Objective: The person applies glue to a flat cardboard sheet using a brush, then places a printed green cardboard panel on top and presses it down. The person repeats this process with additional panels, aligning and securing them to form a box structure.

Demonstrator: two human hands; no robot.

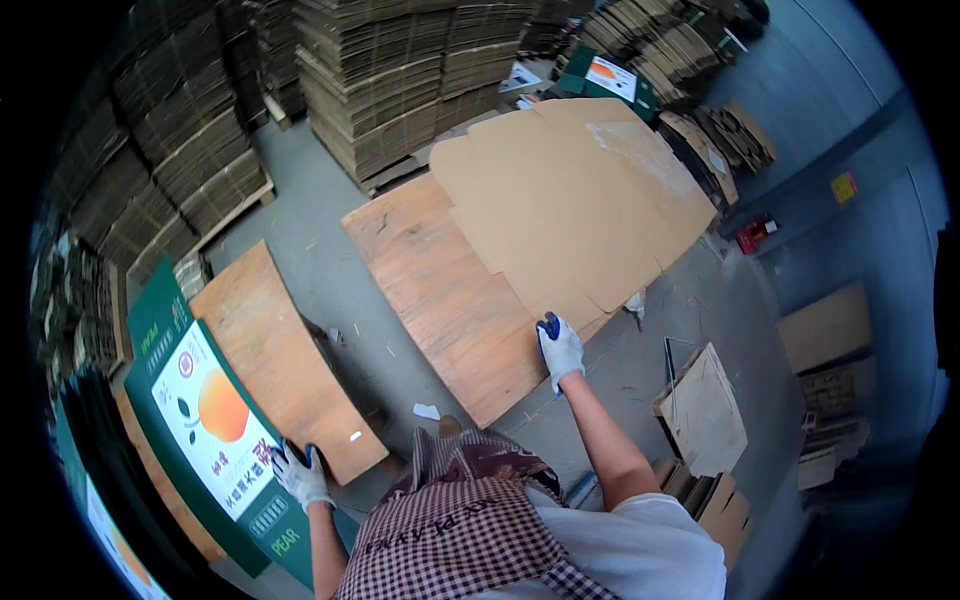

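My left hand [302, 476], in a white glove with blue on the fingers, lies on the edge of a green printed cardboard sheet [262, 515] at the left. Its fingers are spread. The sheet shows an orange pear on a white panel and rests partly on a wooden board table. My right hand [561, 352], gloved the same way, is closed at the near corner of a large brown cardboard sheet [570, 200]. Something small and dark shows at its curled fingertips; I cannot make out what it is. The brown sheet lies flat on a second wooden table [440, 290].
Tall stacks of flat cardboard [370, 90] stand at the back. Dark green sheets [95, 470] are piled at far left. A gap of floor separates the two tables. A pale board [705, 410] leans at the right, and a green printed carton [610, 78] sits behind the brown sheet.
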